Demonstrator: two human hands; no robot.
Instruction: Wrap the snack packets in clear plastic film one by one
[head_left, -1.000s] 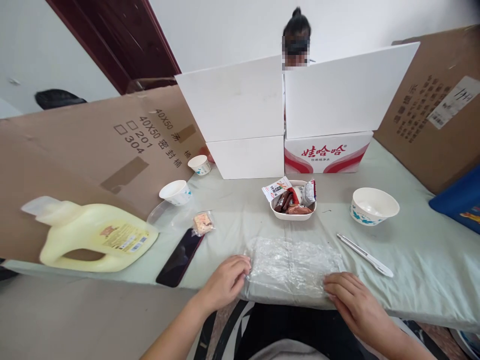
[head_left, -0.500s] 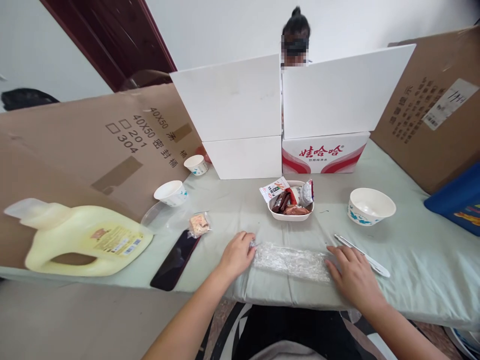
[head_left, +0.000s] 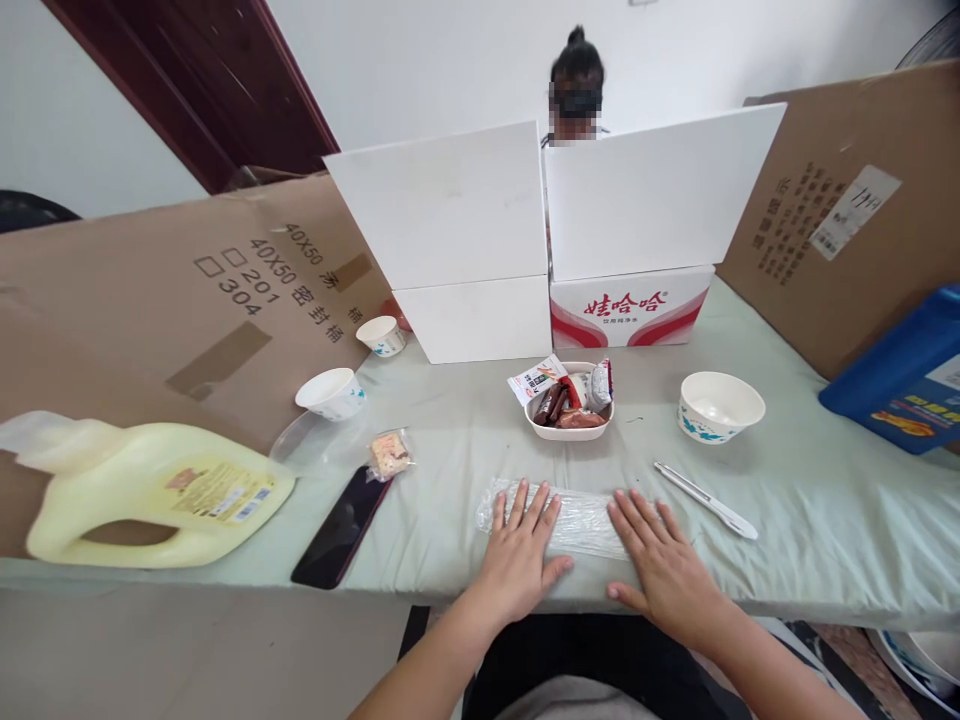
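Observation:
A folded strip of clear plastic wrap (head_left: pixel 585 522) lies on the cloth-covered table in front of me. My left hand (head_left: pixel 523 550) rests flat on its left part, fingers spread. Over the right end lies my right hand (head_left: pixel 660 560), also flat with fingers apart. Just beyond the wrap stands a small white tray (head_left: pixel 574 433) holding several packaged snacks, among them brown and reddish wrapped pieces and a white packet (head_left: pixel 537 379). To the right of my right hand is a white pen-like tool (head_left: pixel 705 498); I cannot tell its exact kind.
On the left lie a yellow jug (head_left: pixel 172 490), a black phone (head_left: pixel 341 530) and a wrapped biscuit (head_left: pixel 391 455). Paper bowls (head_left: pixel 721 408) stand at right and left. White boxes (head_left: pixel 472 320) and cardboard panels (head_left: pixel 127 290) surround the table. A blue bottle (head_left: pixel 900 380) is at right; a person sits behind the boxes.
My left hand has gone from the wrap's left edge onto its top, fingers now spread. My right hand has shifted slightly inward and lies flatter. The view has moved a little.

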